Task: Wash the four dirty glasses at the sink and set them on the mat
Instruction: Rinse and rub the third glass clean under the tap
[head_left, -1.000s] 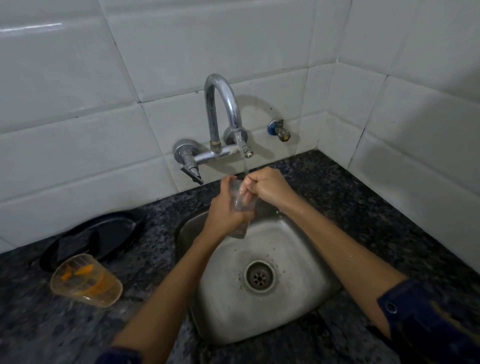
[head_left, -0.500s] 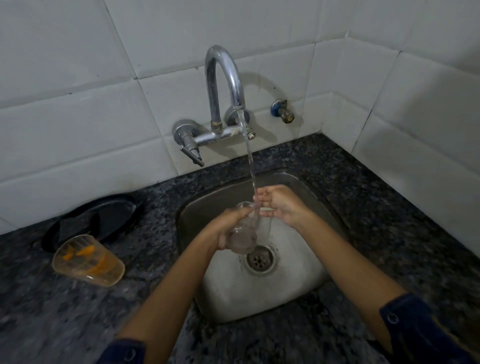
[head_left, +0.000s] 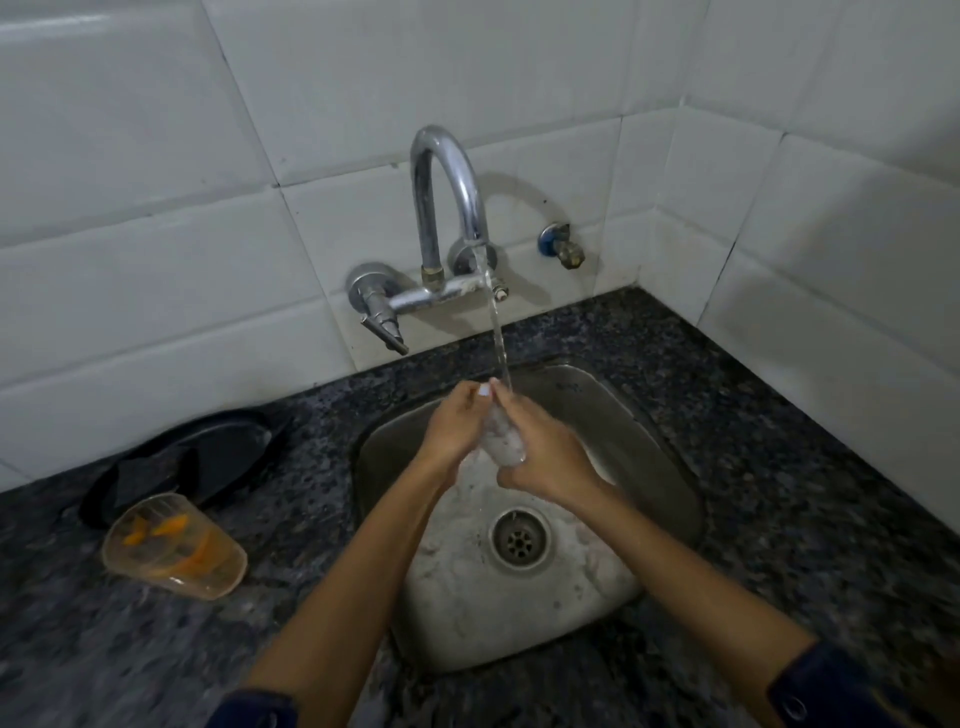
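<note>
Glass (head_left: 501, 441) mid-frame mostly hidden between left hand (head_left: 451, 431) and right hand (head_left: 543, 452), motion-blurred. Both sleeves cut off at bottom edge. Black tray (head_left: 208, 452) contents unclear.

I see a shiny chrome tap (head_left: 448, 218) over a dull, brushed steel sink (head_left: 654, 467). The counter (head_left: 779, 441) looks like speckled polished stone, the wall tiles (head_left: 156, 260) glossy ceramic. One clear glass (head_left: 174, 545) is orange-smeared.

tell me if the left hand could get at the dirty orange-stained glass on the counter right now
Probably not at once: the left hand grips the clear glass under the tap, together with the right hand. The stained glass lies on its side left of the sink, with nothing blocking it.
</note>
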